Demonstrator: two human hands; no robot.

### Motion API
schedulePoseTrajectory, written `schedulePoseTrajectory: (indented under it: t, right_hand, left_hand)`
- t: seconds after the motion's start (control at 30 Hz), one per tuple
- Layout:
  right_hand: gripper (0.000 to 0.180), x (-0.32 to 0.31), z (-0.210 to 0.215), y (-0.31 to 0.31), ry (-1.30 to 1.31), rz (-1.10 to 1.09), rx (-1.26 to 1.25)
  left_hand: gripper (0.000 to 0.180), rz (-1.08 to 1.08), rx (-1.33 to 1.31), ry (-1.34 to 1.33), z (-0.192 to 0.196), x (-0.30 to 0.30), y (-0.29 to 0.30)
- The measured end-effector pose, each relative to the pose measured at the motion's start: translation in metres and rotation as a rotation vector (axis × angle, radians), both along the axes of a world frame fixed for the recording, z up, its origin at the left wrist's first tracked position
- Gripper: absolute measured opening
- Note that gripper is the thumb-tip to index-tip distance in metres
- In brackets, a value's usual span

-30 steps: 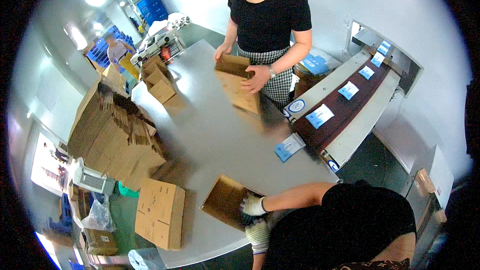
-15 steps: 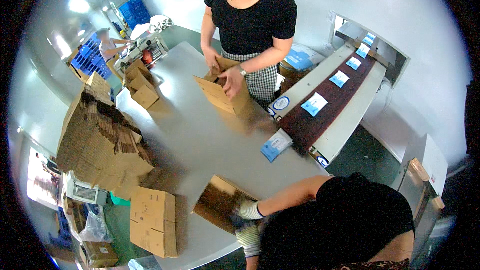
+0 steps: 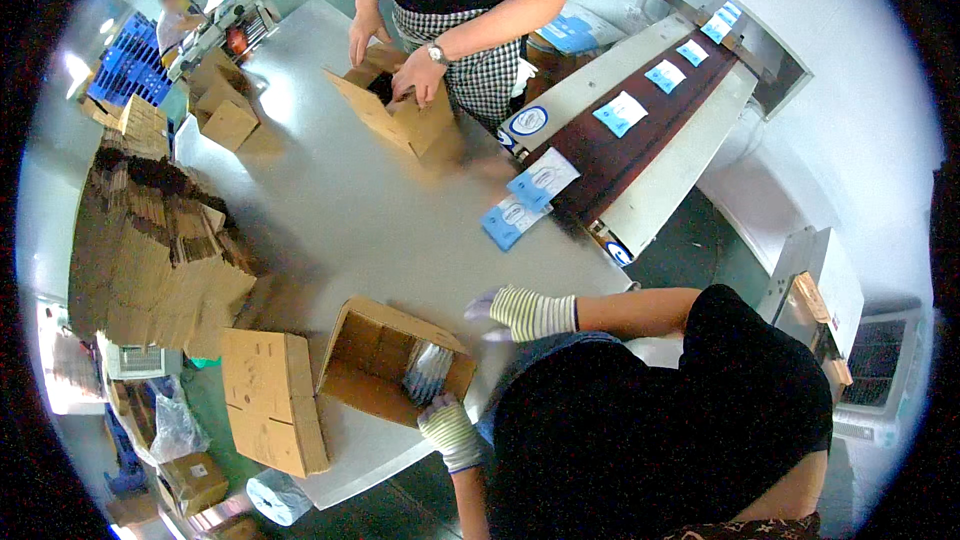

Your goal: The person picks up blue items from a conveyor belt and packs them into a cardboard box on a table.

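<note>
Reaching over the grey desk (image 3: 330, 210), the right hand (image 3: 520, 312) wears a striped knit glove, fingers spread flat and apart, palm down, holding nothing; it hovers or rests just right of the open cardboard box (image 3: 385, 362), contact with the desk cannot be told. Left hand (image 3: 447, 430), same striped glove, sits at the box's near right corner, fingers curled toward the rim; whether its grip is actually closed on the cardboard cannot be told. Box lies on its side near the desk's front edge, brown corrugated, flaps open, mouth facing up toward the camera. Inside it, at the right end, a stack of pale flat packets (image 3: 428, 372), soft plastic look.

Left of the box, touching distance, a closed flat carton (image 3: 268, 398), same brown board, hangs partly over the desk edge. Further left of the box, a big heap of flattened cartons (image 3: 150, 240). Beyond the box, across the desk, another person's hands (image 3: 415, 75) rest on a second open carton (image 3: 400, 115), tilted. Right of the box and further back, blue-and-white flat sachets (image 3: 528, 198) lie at the end of a dark brown conveyor belt (image 3: 640, 130), smooth, with metal side rails.
</note>
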State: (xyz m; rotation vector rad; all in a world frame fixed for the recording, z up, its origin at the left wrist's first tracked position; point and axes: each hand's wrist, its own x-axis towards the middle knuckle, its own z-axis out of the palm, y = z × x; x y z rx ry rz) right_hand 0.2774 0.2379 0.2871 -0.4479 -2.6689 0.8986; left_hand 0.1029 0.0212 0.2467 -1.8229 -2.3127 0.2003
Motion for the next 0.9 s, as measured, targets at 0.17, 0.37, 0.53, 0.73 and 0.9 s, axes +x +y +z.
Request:
schedulePoseTrajectory:
  t: [0.17,0.37,0.53,0.73,0.9]
  right_hand:
    - [0.037,0.021,-0.024,0.055,-0.568,0.061,0.092]
    - [0.032,0.028,-0.021,0.156,-0.569,-0.131,0.177]
    - [0.03,0.022,0.011,0.215,-0.706,-0.193,0.24]
    - [0.042,0.019,-0.062,0.284,-0.974,-0.026,0.137]
    - [0.048,-0.008,-0.1,0.282,-1.189,0.103,0.031]
  left_hand:
    - [0.011,0.002,0.017,-0.013,0.01,-0.004,0.005]
    - [0.013,-0.025,0.051,-0.026,0.021,-0.01,0.015]
    - [0.014,-0.039,0.092,0.014,0.025,-0.011,0.015]
    - [0.013,0.021,-0.013,0.001,0.022,-0.007,0.013]
    - [0.01,0.012,-0.009,-0.001,0.019,-0.009,0.008]
